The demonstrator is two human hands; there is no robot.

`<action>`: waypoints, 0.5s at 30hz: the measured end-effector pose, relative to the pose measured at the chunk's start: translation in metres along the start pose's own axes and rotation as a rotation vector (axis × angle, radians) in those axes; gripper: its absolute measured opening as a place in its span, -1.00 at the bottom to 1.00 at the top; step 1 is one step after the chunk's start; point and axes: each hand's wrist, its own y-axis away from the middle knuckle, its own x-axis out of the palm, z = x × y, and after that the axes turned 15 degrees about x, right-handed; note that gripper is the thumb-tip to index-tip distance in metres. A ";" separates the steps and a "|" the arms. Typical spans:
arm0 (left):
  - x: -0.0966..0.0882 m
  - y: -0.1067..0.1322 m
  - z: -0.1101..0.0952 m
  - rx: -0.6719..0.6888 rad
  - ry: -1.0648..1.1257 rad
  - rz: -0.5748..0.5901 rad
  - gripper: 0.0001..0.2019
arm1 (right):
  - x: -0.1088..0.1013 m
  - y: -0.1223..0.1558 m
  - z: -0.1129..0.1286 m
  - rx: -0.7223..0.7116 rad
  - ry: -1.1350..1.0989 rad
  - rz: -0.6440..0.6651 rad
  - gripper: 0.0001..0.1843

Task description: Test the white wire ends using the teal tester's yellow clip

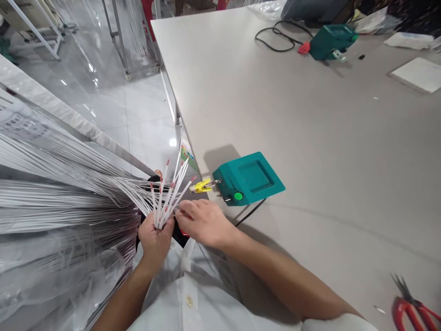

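A bunch of white wires [166,202] with red-marked ends fans upward out of my left hand [155,236], which is closed around it. Close beside the bunch, at the table's front left edge, my right hand [206,223] has its fingers curled together. Whatever lies between those fingertips is hidden. Just beyond my right hand sits a teal box-shaped device [257,177] with a round green button [238,196] and a black cable. A yellow clip [201,185] sticks out from the device's left side, towards the wires.
Long white wires [69,156] hang over a rack rail [69,112] on the left, partly under clear plastic. On the grey table [310,138] lie red-handled scissors or cutters [411,310] at lower right, and a second teal device [332,42] at the back. A wheeled rack [119,37] stands beyond.
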 end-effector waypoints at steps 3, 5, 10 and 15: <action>-0.003 -0.006 -0.001 -0.062 0.029 -0.039 -0.86 | 0.000 0.004 0.002 0.027 -0.235 -0.080 -0.82; -0.004 -0.008 -0.003 -0.079 0.051 -0.040 -0.84 | 0.001 0.004 0.002 0.171 -0.438 -0.103 -0.81; -0.002 -0.003 -0.007 -0.067 0.082 -0.016 -0.86 | 0.006 0.000 0.002 0.469 -0.782 0.003 -0.82; 0.003 -0.001 -0.010 -0.043 0.084 0.060 -0.95 | 0.014 0.000 0.002 0.412 -0.739 0.055 -0.81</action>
